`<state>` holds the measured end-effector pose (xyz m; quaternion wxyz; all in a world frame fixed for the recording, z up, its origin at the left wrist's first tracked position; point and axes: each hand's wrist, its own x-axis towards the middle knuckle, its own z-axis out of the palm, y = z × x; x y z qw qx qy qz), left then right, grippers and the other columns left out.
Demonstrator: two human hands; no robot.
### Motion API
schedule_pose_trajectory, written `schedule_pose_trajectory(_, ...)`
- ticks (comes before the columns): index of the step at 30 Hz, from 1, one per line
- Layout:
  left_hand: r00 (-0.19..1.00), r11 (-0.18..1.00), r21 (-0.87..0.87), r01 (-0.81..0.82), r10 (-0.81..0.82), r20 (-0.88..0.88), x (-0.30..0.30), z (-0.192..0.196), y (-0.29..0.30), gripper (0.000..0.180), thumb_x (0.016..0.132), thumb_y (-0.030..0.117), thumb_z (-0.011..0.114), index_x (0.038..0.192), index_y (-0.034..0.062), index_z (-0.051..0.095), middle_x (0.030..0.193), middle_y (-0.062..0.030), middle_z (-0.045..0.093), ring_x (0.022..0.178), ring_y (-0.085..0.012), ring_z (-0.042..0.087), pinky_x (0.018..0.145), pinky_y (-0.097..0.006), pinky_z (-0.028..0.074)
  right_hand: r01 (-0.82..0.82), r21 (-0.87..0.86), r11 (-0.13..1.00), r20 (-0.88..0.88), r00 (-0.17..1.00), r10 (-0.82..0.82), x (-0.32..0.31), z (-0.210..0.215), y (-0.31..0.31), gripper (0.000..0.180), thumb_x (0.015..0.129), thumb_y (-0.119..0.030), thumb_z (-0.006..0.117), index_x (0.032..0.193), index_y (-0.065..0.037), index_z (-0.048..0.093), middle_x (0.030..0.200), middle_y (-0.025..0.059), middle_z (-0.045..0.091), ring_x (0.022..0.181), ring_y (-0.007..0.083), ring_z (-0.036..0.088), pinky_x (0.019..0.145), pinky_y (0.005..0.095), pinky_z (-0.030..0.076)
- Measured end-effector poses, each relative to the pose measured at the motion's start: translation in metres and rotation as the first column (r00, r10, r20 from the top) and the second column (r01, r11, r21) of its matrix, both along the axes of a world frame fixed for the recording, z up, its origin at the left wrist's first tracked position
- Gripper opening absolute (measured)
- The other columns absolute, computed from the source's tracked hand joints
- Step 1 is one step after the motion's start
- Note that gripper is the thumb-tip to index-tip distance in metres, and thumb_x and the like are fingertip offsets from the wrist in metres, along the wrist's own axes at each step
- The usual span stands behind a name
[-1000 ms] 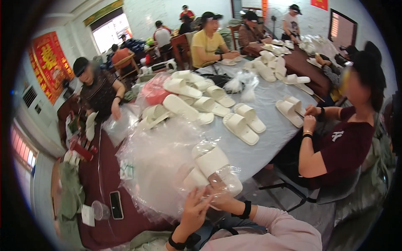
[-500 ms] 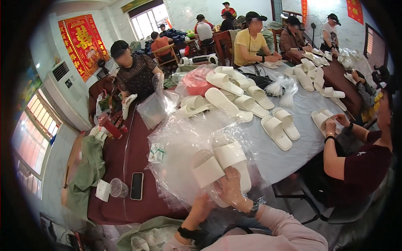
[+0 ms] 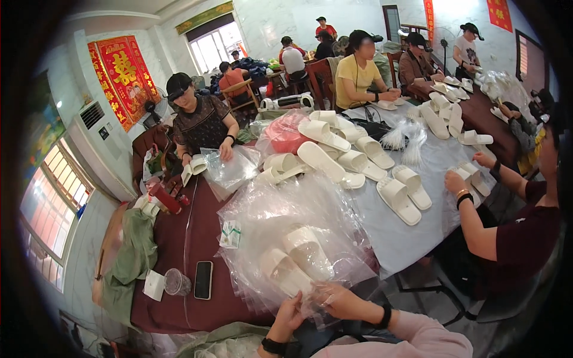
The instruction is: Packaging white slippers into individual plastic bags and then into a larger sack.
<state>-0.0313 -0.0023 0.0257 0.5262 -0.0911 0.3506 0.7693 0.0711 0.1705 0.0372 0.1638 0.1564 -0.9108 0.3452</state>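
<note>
A pair of white slippers (image 3: 295, 262) sits inside a clear plastic bag (image 3: 280, 232) at lower centre of the frame, on a dark red table (image 3: 179, 250). The left hand (image 3: 289, 313) and right hand (image 3: 334, 298) pinch the bag's near edge, fingers closed on the plastic. A small white-and-green label (image 3: 230, 234) lies left of the bag; a red banner (image 3: 122, 74) hangs upper left.

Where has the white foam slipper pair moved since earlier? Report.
Yes: the slipper pair shifted left, nearer the black phone, into the clear plastic bag.
</note>
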Motion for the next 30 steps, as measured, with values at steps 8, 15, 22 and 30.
schedule_pose_trajectory(8, 0.993, 0.998, -0.059, 0.022, -0.014, 0.120, 0.019, 0.045, 0.020, 0.025, 0.092, 0.027, 0.057, 0.104, 0.0052, 0.055, 0.084, -0.0058, 0.060, 0.070, -0.0166, 0.056, 0.061, -0.030, 0.047, 0.366, 0.344, 0.865, -0.388, 0.894, -0.224, 0.039, 0.079, 0.005, 0.073, 0.069, -0.055, 0.070, 0.128, -0.017, 0.052, 0.138, 0.0156, 0.041, 0.131, 0.0297, 0.034, 0.103, 0.0585, 0.021)
schedule_pose_trajectory(15, 0.985, 0.983, -0.097, 0.158, -0.149, 0.093, 0.030, 0.049, -0.002, 0.020, 0.089, 0.032, 0.061, 0.085, 0.0134, 0.055, 0.065, 0.0035, 0.049, 0.053, -0.0068, 0.042, 0.044, -0.022, 0.031, 0.290, 0.395, 0.872, -0.162, 0.956, -0.245, 0.012, 0.066, 0.009, 0.073, 0.075, -0.033, 0.064, 0.141, -0.020, 0.035, 0.138, 0.0159, 0.041, 0.115, 0.0285, 0.051, 0.089, 0.0448, 0.041)
schedule_pose_trajectory(22, 0.899, 0.976, -0.098, 0.196, -0.219, -0.380, 0.050, 0.117, -0.054, 0.039, 0.098, 0.035, 0.042, 0.117, 0.0029, 0.056, 0.106, -0.0073, 0.063, 0.093, -0.0137, 0.058, 0.084, -0.027, 0.045, 0.199, 0.081, 0.977, -0.253, 0.952, -0.173, -0.012, 0.079, 0.019, 0.032, 0.067, -0.004, 0.052, 0.099, -0.003, 0.059, 0.085, 0.0133, 0.059, 0.082, 0.0323, 0.058, 0.063, 0.0408, 0.046)
schedule_pose_trajectory(30, 0.712, -0.596, -0.425, -0.682, -0.673, -0.198, 0.102, 0.113, -0.279, 0.066, 0.076, 0.042, 0.066, 0.129, 0.0082, 0.046, 0.128, -0.0215, 0.050, 0.121, -0.0366, 0.044, 0.091, -0.057, 0.037, -0.132, -0.409, 0.903, -0.165, 0.984, 0.069, -0.051, 0.043, -0.041, 0.026, 0.086, -0.020, 0.050, 0.099, 0.000, 0.062, 0.096, 0.0155, 0.062, 0.091, 0.0329, 0.058, 0.082, 0.0424, 0.045)
